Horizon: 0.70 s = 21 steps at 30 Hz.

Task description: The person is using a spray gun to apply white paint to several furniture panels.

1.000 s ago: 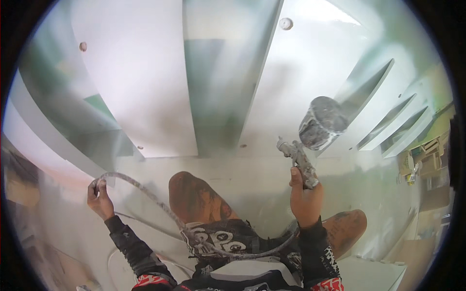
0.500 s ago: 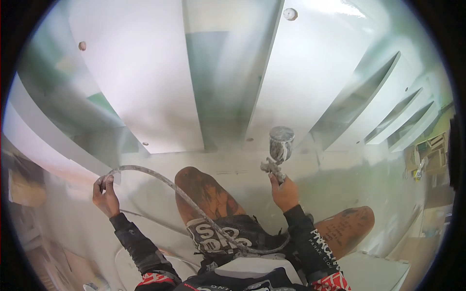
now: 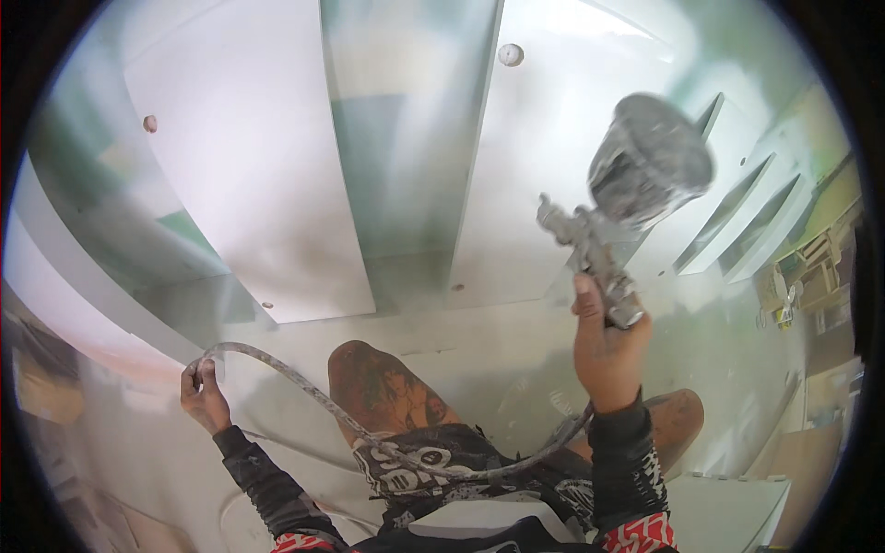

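Note:
My right hand [image 3: 611, 346] is closed around the grip of a spray gun [image 3: 595, 253], raised toward the right. A grey, paint-smeared cup [image 3: 651, 164] sits on top of the gun, blurred a little by motion. Out to the left, my left hand [image 3: 206, 392] pinches a paint-spattered air hose [image 3: 304, 375]. From those fingers the hose arcs over my thigh, sags across my lap and rises behind my right wrist. Facing me are wide white panels [image 3: 240, 175] with small round holes; the spray gun is in front of the right-hand panel [image 3: 553, 120].
Narrower white panels [image 3: 728, 212] stand at the far right. A curved white panel [image 3: 88, 286] runs along the left. Cardboard boxes [image 3: 825, 355] lie on the right, another box [image 3: 46, 392] at the left edge. A pale board [image 3: 724, 516] is beside my right leg.
My right hand has lifted the spray gun up and to the right, closer to the camera. The left hand keeps its pinch on the hose, almost in place. The view has shifted slightly.

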Each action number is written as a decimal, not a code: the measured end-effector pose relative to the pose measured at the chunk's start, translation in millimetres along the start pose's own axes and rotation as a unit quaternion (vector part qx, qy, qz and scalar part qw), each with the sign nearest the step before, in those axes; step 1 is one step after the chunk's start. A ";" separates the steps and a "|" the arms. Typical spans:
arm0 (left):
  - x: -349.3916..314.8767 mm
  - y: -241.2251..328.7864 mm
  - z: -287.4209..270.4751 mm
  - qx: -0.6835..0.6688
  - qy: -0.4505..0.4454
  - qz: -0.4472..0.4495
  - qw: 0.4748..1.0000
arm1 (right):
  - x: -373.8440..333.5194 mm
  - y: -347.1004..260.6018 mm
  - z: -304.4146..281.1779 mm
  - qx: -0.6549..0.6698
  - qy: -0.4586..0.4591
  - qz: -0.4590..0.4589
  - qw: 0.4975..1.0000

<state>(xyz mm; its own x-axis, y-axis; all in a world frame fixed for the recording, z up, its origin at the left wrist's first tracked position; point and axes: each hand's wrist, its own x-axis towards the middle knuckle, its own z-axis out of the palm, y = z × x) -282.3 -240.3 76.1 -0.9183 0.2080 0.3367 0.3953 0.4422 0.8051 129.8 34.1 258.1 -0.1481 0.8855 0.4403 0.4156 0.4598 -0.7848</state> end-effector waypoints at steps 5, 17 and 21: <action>-1.2 3.3 -1.5 -0.037 0.039 0.021 0.998 | 27.9 -47.5 -12.0 0.082 0.072 -0.042 0.993; -0.3 -16.0 -7.5 -0.029 0.069 -0.001 0.997 | 14.1 -50.7 -7.6 0.100 0.160 -0.046 0.981; 2.0 -2.8 -3.8 -0.026 0.070 -0.010 0.997 | -18.6 1.0 -3.4 0.047 0.039 0.044 0.997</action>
<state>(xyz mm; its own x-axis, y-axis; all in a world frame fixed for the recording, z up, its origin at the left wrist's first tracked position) -285.3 -244.4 76.3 -0.9209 0.0753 0.3825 0.3794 0.3988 0.8349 136.0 17.8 250.6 -0.0421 0.9163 0.3982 0.3379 0.3881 -0.8574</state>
